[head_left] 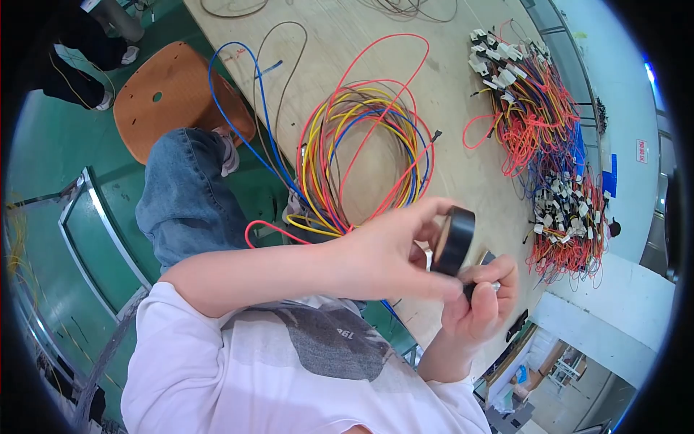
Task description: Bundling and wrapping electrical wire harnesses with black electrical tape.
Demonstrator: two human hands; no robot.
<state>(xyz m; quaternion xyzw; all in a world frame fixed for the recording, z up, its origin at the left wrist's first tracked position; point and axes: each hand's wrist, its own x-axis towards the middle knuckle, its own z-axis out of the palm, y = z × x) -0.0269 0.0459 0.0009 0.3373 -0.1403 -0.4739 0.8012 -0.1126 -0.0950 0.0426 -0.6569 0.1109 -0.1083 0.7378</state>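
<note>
Left hand (394,249) is grasping a black tape roll (457,246), fingers curling round its rim. Right hand (486,307) is closing in a pinch beside it, fingertips gripping a small piece (496,286), dark and silvery, too blurred to identify. Step in hand: probably working tape between both hands; next move likely calls for steadying the pinch while controlling the roll. Beyond, a red, yellow, blue and brown wire coil (312,155) is lying on the worktop (459,108), overhanging its near edge. Farther right, connector-ended wire bundles (517,137) are piling up.
</note>
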